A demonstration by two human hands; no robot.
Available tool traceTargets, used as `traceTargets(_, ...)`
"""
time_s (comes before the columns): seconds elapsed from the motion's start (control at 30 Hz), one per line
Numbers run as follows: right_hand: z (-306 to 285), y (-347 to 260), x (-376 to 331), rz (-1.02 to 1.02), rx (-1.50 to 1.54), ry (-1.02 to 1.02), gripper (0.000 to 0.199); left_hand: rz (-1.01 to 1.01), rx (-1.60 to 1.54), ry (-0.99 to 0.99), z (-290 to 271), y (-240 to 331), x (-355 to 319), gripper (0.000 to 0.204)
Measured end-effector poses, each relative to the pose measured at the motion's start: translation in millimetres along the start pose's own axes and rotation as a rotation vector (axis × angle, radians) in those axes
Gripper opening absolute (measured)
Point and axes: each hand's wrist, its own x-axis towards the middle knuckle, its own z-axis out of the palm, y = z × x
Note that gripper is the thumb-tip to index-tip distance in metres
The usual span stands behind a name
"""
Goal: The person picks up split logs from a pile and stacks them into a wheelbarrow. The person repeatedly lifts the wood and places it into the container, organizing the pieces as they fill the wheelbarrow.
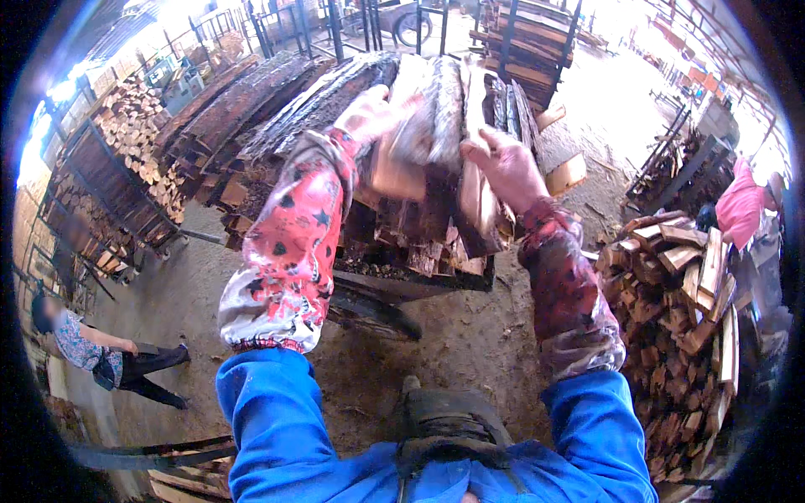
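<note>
In front of me lies a stack of long bark-edged wood slabs (pixel 293 92), their cut ends toward me. My left hand (pixel 373 116) reaches over the stack, its fingers smeared by motion against a blurred slab (pixel 401 172) with a pale cut end. Whether the fingers close around that slab cannot be made out. My right hand (pixel 510 168) is closed, fingers curled at the upper edge of a pale, narrow slab (pixel 474 197) on the stack's right side. A grey bark-covered slab (pixel 444 109) lies between the two hands.
A dark metal cart frame (pixel 394 289) supports the stack. Split firewood (pixel 662 335) is heaped at the right, near a person in a pink garment (pixel 740 205). Another person (pixel 101 348) is walking at the left. Racks of cut wood (pixel 117 201) stand at the far left.
</note>
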Motion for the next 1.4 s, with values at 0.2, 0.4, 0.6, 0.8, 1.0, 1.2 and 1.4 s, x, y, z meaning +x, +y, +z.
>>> traceTargets(0.2, 11.4, 3.7, -7.5, -0.103, -0.170, -0.069, 0.041, 0.166, -0.060, -0.160, 24.9, 6.8, -16.1, 0.060)
traceTargets(0.4, -4.0, 1.1, -65.7, -0.184, -0.147, 0.190, 0.041, 0.139, -0.167, 0.009, 23.7, 27.7, -65.3, 0.055)
traceTargets(0.6, -39.1, 17.2, -163.0, -0.217, -0.127, 0.216, 0.024, 0.066, -0.081, 0.141, 42.1, 75.3, -137.4, 0.052)
traceTargets(0.8, -52.8, 93.6, -300.5, 0.331, -0.191, 0.047, 0.030, 0.196, 0.151, 0.188, 79.6, 30.9, -115.4, 0.049)
traceTargets(1.0, -70.5, 103.9, -429.4, 0.841, -0.219, -0.058, 0.031, 0.393, 0.134, 0.188, 111.8, -3.2, -94.8, 0.044)
traceTargets(1.2, -46.6, 125.2, -543.7, 1.098, -0.167, -0.112, 0.038, 0.458, 0.247, 0.322, 111.5, 93.9, -162.2, 0.036)
traceTargets(1.4, -24.2, 93.3, -632.7, 1.393, -0.183, 0.065, 0.037, 0.544, 0.150, 0.347, 114.7, 80.6, -158.2, 0.034)
